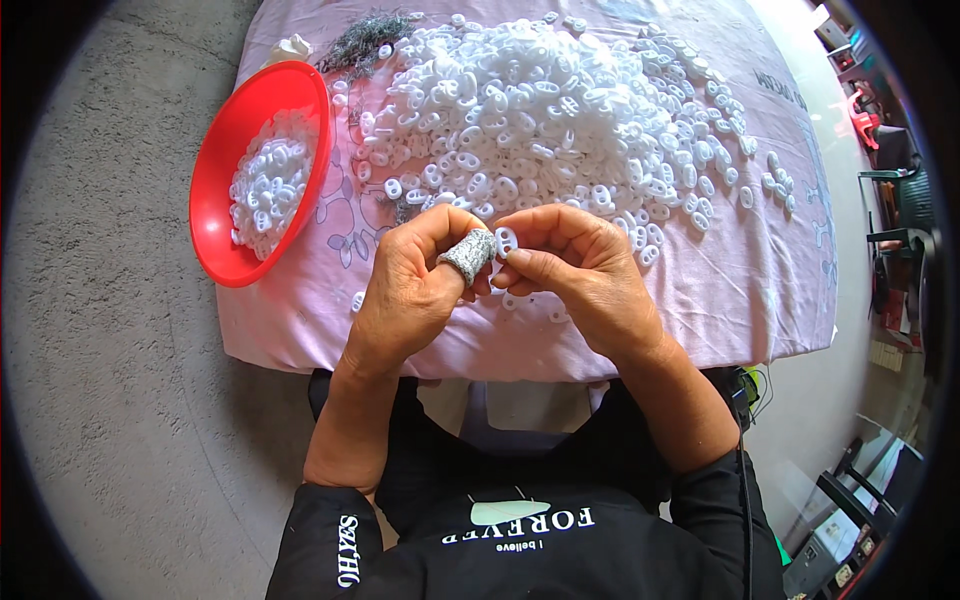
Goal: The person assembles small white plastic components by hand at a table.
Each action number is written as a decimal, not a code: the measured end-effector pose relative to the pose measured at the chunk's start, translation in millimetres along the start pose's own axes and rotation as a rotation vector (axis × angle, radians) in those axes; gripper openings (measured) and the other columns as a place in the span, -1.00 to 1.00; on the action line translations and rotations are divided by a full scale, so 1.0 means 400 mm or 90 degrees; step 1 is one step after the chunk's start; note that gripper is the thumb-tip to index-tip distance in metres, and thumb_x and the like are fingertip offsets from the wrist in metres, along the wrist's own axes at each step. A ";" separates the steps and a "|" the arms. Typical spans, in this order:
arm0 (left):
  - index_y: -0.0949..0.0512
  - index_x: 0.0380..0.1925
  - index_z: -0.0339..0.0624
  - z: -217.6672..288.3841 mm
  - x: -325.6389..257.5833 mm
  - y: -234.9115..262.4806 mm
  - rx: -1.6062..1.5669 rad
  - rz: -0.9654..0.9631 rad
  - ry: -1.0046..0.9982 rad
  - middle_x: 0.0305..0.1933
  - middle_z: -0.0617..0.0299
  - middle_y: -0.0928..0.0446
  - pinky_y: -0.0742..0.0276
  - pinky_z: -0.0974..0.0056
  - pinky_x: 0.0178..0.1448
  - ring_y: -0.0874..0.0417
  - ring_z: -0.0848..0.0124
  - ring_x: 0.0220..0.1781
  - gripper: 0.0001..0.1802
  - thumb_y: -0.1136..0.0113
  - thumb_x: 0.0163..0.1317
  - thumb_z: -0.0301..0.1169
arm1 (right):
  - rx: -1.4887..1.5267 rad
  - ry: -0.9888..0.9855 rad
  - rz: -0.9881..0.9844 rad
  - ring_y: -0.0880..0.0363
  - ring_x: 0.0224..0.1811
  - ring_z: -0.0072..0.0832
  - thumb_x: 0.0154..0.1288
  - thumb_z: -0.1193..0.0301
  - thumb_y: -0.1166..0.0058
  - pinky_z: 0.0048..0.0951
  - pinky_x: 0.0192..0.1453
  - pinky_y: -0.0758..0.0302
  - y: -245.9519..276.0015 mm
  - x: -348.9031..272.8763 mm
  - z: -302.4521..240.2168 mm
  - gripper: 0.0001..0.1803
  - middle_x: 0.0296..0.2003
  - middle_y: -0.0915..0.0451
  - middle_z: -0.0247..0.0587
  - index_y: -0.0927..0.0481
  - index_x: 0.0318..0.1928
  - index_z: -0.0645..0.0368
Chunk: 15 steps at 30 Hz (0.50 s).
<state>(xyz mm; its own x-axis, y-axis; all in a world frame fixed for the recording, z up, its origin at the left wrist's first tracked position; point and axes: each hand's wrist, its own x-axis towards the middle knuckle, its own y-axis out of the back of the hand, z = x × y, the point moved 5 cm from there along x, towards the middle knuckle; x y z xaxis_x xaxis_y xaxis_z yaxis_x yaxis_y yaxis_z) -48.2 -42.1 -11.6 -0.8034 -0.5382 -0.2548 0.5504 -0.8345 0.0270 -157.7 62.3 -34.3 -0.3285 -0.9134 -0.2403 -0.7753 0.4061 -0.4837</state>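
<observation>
Seen from the head camera, both hands meet above the near edge of the pink cloth (700,300). The left hand (415,290), curled with a grey sleeve (468,255) on its thumb, presses against a white ring (506,240). The right hand (575,265) pinches that ring upright, long axis roughly vertical, just in front of the ring pile (560,110).

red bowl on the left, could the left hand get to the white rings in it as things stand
Probably yes. The red bowl lies open-topped on the left hand's side, with nothing between them; but its fingers now help pinch a white ring.
</observation>
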 end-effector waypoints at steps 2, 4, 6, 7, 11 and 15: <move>-0.51 -0.31 -0.31 -0.001 0.002 -0.001 -0.003 0.001 0.000 -0.44 0.31 -0.54 -0.43 0.50 -0.37 -0.49 0.64 -0.45 -0.92 -0.02 0.31 -0.57 | -0.002 0.001 0.000 -0.67 -0.25 -0.53 0.31 0.52 -0.13 -0.54 -0.14 -0.62 0.002 0.001 0.000 -0.74 -0.23 -0.65 -0.14 -0.55 -0.01 0.35; -0.51 -0.31 -0.31 -0.002 0.003 -0.003 -0.001 -0.001 0.007 -0.44 0.31 -0.54 -0.43 0.51 -0.37 -0.49 0.64 -0.44 -0.93 -0.03 0.31 -0.57 | -0.008 0.004 -0.002 -0.67 -0.25 -0.53 0.31 0.52 -0.13 -0.55 -0.14 -0.62 0.004 0.000 0.001 -0.73 -0.23 -0.65 -0.14 -0.55 0.00 0.34; -0.51 -0.31 -0.31 0.002 0.001 -0.004 0.001 -0.005 0.008 -0.44 0.31 -0.54 -0.43 0.51 -0.36 -0.49 0.64 -0.44 -0.93 -0.03 0.30 -0.57 | -0.014 0.006 -0.002 -0.66 -0.24 -0.54 0.32 0.54 -0.11 -0.55 -0.13 -0.62 0.004 -0.001 0.000 -0.75 -0.23 -0.65 -0.15 -0.54 -0.01 0.35; -0.51 -0.31 -0.32 0.004 0.000 -0.002 0.005 -0.007 0.007 -0.44 0.30 -0.54 -0.44 0.51 -0.36 -0.50 0.64 -0.43 -0.93 -0.03 0.30 -0.58 | -0.020 0.010 -0.005 -0.66 -0.22 -0.54 0.33 0.56 -0.09 -0.55 -0.12 -0.63 0.001 0.000 -0.001 -0.77 -0.23 -0.66 -0.15 -0.54 -0.02 0.37; -0.51 -0.30 -0.32 -0.003 0.001 -0.006 0.001 -0.004 0.001 -0.43 0.30 -0.55 -0.45 0.50 -0.35 -0.51 0.63 -0.42 -0.93 -0.03 0.30 -0.59 | -0.042 0.036 0.002 -0.67 -0.23 -0.54 0.32 0.57 -0.09 -0.55 -0.12 -0.63 -0.001 0.000 -0.002 -0.78 -0.24 -0.66 -0.15 -0.55 -0.04 0.37; -0.51 -0.29 -0.32 0.001 -0.002 -0.007 -0.005 -0.011 0.006 -0.41 0.28 -0.56 -0.46 0.49 -0.34 -0.53 0.63 -0.41 -0.92 -0.01 0.30 -0.60 | -0.045 0.032 0.000 -0.66 -0.24 -0.55 0.31 0.54 -0.13 -0.55 -0.13 -0.61 0.002 0.000 0.001 -0.76 -0.25 -0.66 -0.17 -0.55 -0.03 0.33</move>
<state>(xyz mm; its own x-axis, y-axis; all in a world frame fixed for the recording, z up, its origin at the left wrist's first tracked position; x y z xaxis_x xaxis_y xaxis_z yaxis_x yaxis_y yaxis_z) -49.2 -39.4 -11.2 -0.8105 -0.5229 -0.2638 0.5385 -0.8425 0.0153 -158.1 62.7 -35.1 -0.3540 -0.9144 -0.1965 -0.8109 0.4048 -0.4226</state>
